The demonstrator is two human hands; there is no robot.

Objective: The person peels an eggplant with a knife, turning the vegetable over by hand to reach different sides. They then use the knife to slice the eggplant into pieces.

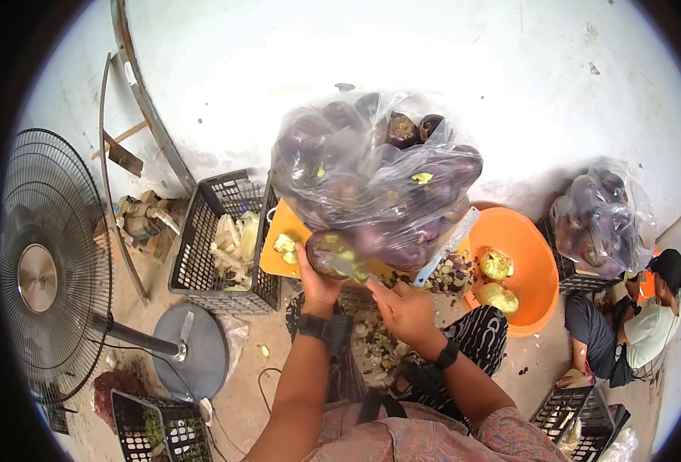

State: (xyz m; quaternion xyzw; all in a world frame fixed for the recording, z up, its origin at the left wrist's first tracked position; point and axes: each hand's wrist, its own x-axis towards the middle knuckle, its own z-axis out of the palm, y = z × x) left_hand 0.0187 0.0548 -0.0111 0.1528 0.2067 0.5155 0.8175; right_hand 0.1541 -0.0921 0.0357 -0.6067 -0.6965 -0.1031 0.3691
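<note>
My left hand is wrapped round the near side of a dark purple eggplant with pale green peeled patches. My right hand is closed close by on its right; whatever it grips against the eggplant is blurred and mostly hidden by the fingers. Under the eggplant lies an orange board, with a pale peeled piece at its left. A large clear plastic bag full of eggplants rises just behind. A blue-handled blade rests at the board's right edge.
An orange basin holds peeled eggplants. Black crates stand around, one with pale scraps. Peelings litter the floor. A standing fan is at left. Another bag of eggplants and a seated person are at right.
</note>
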